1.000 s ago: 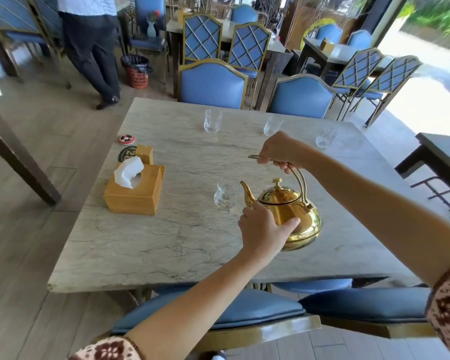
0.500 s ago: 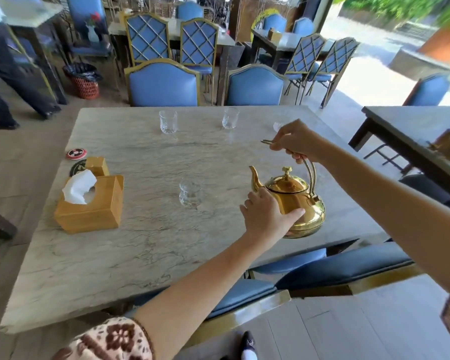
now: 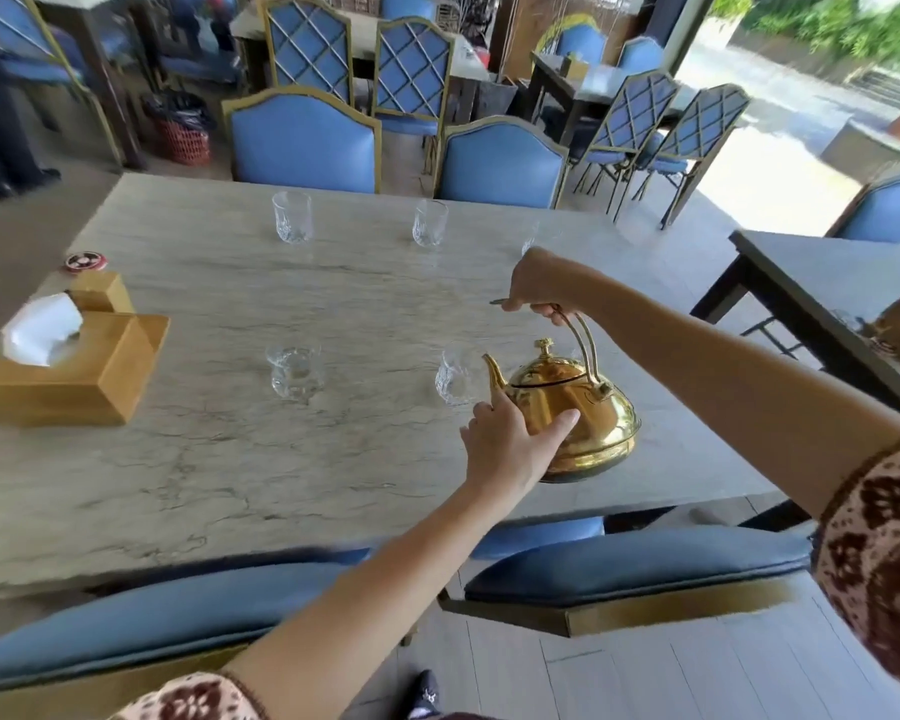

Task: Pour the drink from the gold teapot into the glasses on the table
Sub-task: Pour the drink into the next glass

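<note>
The gold teapot (image 3: 583,407) hangs just above the marble table (image 3: 230,459) near its right front edge. My right hand (image 3: 541,283) grips its tall handle from above. My left hand (image 3: 510,444) presses flat against the pot's near side, below the spout. The spout points left at a clear glass (image 3: 455,379) right beside it. Another glass (image 3: 294,374) stands further left. Two more glasses (image 3: 292,216) (image 3: 430,223) stand along the far edge, and a further glass (image 3: 530,241) is mostly hidden behind my right hand.
A wooden tissue box (image 3: 74,376) and a small wooden block (image 3: 100,292) sit at the table's left, with a round coaster (image 3: 85,261) behind. Blue chairs (image 3: 302,142) (image 3: 619,574) line the far and near sides. Another table (image 3: 832,293) stands to the right.
The teapot and both hands have shifted right along the table to a second near glass. The view has swung rightward too. Both hands keep their hold on the pot.
</note>
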